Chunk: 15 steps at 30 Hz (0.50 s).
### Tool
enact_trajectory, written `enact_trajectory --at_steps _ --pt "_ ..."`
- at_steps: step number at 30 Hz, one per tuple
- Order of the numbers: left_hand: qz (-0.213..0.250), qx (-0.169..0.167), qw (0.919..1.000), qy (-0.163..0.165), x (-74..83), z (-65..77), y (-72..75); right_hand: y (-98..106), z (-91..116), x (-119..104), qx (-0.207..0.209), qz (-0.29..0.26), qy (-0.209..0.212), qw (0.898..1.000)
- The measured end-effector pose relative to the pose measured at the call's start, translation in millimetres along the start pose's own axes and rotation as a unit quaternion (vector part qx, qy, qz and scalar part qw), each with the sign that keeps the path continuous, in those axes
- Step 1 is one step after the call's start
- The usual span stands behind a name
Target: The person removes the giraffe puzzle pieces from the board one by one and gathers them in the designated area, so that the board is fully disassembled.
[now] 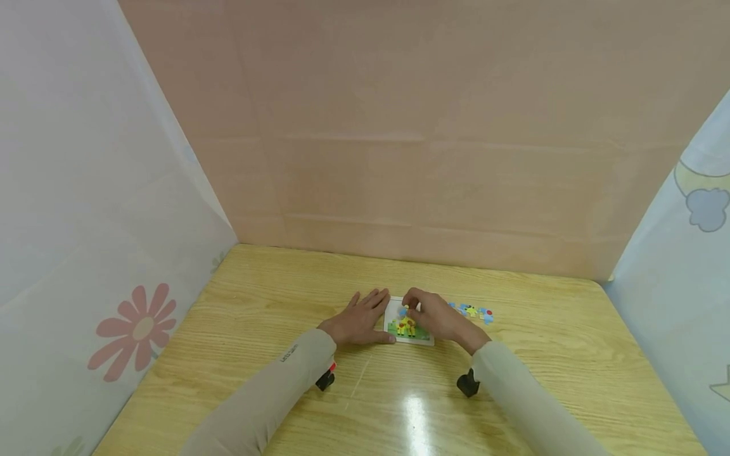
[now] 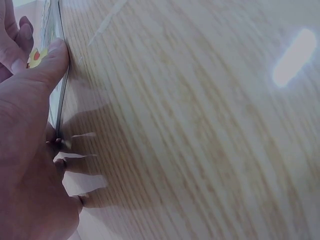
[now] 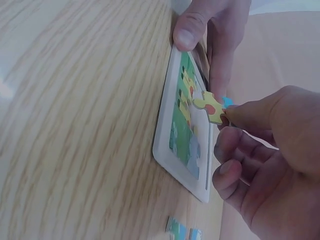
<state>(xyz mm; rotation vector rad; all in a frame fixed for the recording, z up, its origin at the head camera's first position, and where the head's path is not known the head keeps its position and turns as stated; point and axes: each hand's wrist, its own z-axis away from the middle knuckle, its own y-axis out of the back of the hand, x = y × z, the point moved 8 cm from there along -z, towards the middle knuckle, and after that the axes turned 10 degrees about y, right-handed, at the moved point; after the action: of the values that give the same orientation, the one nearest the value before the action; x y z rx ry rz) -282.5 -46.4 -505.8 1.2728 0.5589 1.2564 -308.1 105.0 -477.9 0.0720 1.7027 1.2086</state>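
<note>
My right hand [image 1: 436, 315] pinches a yellow jigsaw piece [image 3: 212, 106] with a red spot and some blue, between thumb and fingertips. The piece is tilted over a small white-framed puzzle board [image 3: 163, 144]. Fitted pieces in the board show green grass and yellow animal parts with red spots [image 1: 406, 328]; part of its white base is bare. My left hand [image 1: 358, 321] lies with straight fingers at the board's left side. Its thumb [image 3: 189, 35] rests on the near corner of the frame, and the other fingers spread along the far left.
Several loose jigsaw pieces [image 1: 471, 311], blue and yellow, lie on the wooden table [image 1: 547, 342] right of the board. Black wrist devices [image 1: 469, 384] sit under both sleeves. A plain tan backdrop [image 1: 410, 139] stands behind the table, with printed pale sheets [image 1: 142, 190] at both sides.
</note>
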Motion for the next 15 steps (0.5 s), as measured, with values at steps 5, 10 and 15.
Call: enact_trajectory --at_steps 5,10,15 --pt "-0.001 0.000 1.0000 0.000 0.0 0.5 0.0 5.9 6.0 2.3 0.007 -0.001 0.008 1.000" --pt "0.001 -0.002 1.0000 0.001 -0.6 -0.2 -0.6 14.2 16.6 8.8 0.020 0.000 0.000 1.000" --pt "-0.002 -0.001 1.0000 0.001 -0.5 -0.8 -0.9 22.3 30.9 18.7 0.036 -0.004 -0.010 0.999"
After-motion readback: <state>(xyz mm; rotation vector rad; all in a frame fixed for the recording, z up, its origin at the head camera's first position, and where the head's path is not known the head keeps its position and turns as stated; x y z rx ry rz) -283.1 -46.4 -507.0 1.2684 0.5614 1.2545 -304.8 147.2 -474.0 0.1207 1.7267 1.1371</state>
